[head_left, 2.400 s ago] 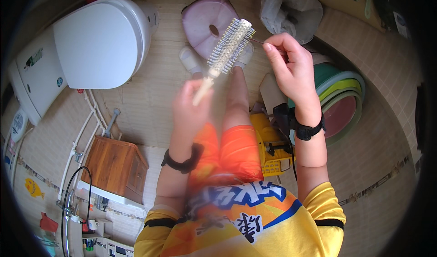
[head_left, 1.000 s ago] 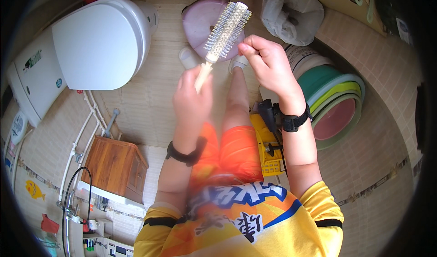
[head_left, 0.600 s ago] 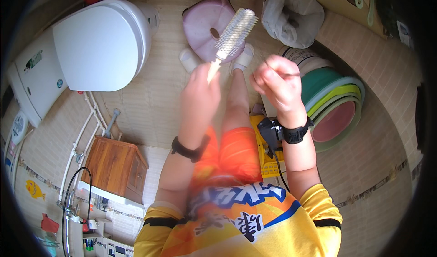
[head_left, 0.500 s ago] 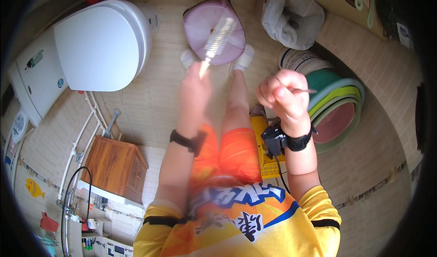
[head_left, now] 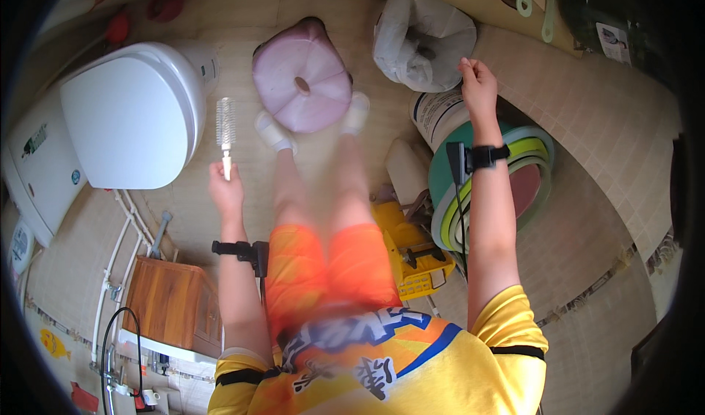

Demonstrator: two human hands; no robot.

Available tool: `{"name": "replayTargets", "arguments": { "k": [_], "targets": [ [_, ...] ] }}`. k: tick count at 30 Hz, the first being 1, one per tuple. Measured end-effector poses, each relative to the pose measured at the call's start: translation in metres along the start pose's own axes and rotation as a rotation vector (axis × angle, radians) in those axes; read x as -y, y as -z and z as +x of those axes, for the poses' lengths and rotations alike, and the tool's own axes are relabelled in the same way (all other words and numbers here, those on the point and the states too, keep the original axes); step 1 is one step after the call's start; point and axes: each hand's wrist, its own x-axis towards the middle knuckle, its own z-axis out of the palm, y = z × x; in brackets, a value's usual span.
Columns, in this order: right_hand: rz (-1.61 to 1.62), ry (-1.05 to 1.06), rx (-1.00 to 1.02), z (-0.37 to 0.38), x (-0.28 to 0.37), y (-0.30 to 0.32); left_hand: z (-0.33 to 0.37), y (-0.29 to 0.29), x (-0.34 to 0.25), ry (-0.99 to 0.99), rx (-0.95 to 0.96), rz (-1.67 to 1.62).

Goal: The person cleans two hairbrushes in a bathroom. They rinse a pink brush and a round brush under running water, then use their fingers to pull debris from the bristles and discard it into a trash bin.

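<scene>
My left hand [head_left: 225, 187] is wrapped round the pale handle of a round hairbrush [head_left: 225, 121], which points bristles-up away from me, beside the white toilet. My right hand [head_left: 479, 88] reaches out far on the right, its thumb and forefinger pinched together. It hangs by the near right rim of a waste bin [head_left: 400, 51] lined with a whitish plastic bag. Something dark lies down inside the bag. Whether anything is between the pinched fingertips is too small to tell.
A pink stool [head_left: 323, 95] stands before my slippered feet. Nested basins [head_left: 540, 147] lean by the right wall near a white bucket [head_left: 435, 114]. A yellow plastic item [head_left: 418, 272] lies by my right leg. At left are the toilet [head_left: 128, 117] and a wooden cabinet [head_left: 163, 297].
My left hand has moved left and nearer with the hairbrush. My right hand, which had a thin dark thing at its fingers, has stretched forward to the bin. The view has shifted.
</scene>
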Motion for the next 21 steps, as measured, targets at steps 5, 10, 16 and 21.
{"name": "replayTargets", "arguments": {
  "k": [5, 10, 16, 21],
  "targets": [
    [-0.632, 0.012, -0.047, 0.045, -0.052, 0.013, -0.004, -0.002, -0.007, 0.009, -0.001, -0.035],
    [-0.713, 0.140, -0.048, 0.057, -0.071, 0.006, -0.010, -0.008, -0.019, -0.011, -0.001, -0.013],
    [-0.506, -0.279, 0.078, 0.076, -0.072, 0.017, -0.024, -0.020, -0.046, -0.058, 0.038, -0.083],
    [-0.575, -0.163, 0.058, 0.082, -0.093, 0.025, -0.036, -0.030, -0.075, -0.008, 0.145, -0.143]
  ]
}}
